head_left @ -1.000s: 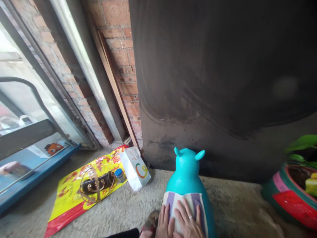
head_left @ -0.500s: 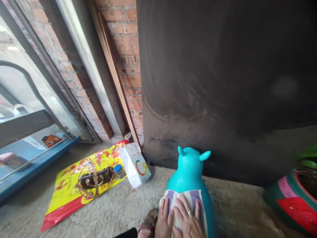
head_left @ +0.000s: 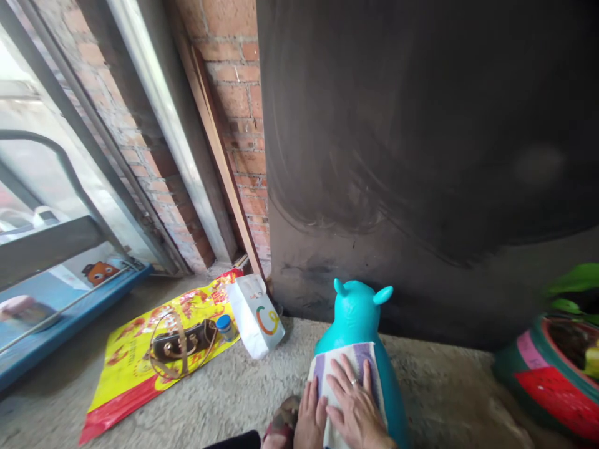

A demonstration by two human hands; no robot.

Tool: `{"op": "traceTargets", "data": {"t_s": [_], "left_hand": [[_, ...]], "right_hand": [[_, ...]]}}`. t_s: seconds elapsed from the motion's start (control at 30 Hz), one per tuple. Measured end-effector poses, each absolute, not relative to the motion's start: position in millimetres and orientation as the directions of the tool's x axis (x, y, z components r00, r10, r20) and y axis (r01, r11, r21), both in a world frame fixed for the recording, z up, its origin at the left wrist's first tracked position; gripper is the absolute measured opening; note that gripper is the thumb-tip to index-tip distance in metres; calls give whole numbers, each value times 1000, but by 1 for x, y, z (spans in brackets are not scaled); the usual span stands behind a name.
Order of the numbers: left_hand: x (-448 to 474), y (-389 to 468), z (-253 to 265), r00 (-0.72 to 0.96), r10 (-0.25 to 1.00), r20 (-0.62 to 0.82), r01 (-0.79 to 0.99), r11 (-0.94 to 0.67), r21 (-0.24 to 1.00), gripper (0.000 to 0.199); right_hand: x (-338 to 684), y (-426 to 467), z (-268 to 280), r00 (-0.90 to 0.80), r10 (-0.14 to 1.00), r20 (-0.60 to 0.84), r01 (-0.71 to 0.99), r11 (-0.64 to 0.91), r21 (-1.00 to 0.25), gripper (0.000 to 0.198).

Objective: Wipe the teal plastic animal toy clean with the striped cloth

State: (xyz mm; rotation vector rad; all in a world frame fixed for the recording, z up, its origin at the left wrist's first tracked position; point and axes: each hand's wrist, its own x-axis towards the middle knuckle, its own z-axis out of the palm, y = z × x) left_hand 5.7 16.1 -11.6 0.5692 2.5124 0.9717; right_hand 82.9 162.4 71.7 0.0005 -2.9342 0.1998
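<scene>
Item: turquoise hopper toy (head_left: pixel 358 312), eared, standing upright on the concrete floor (head_left: pixel 224 393) just before a dark panel (head_left: pixel 421 156).

Item: striped cloth (head_left: pixel 341 374) (purple and white bands), lying draped over the toy's back.

Left hand (head_left: pixel 311 421): lying flat on the cloth's left edge, fingers extended and close together, gripping nothing.

Right hand (head_left: pixel 355 405): pressing flat on the cloth's middle, fingers spread, a ring showing on one finger.

Surroundings: a white paper bag (head_left: pixel 255 315) is standing near the toy's left, beside a small blue-lidded jar (head_left: pixel 226 326); a brown handbag (head_left: pixel 182 343) is lying on a yellow plastic sheet (head_left: pixel 126 374). A painted planter (head_left: pixel 547 374) is sitting well apart at right.
</scene>
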Motion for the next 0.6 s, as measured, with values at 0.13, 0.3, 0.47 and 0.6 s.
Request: {"op": "traceTargets", "data": {"t_s": [0.13,0.3,0.47,0.6], "left_hand": [[33,-9,-32,-819,526,-227,249,684,686,69],[43,-27,-64,-785,539,-307,214,701,681,72],[36,-19,-54,-811,526,-255,238,695,679,67],[25,2,-21,-842,504,-193,248,679,691,66]], "right_hand": [[125,149,41,-890,-107,444,-56,990,126,49],[153,133,7,-768,-109,631,84,960,268,23],[140,139,25,-830,-107,547,20,975,220,22],[117,153,51,-941,-20,337,-28,999,-19,49]]}}
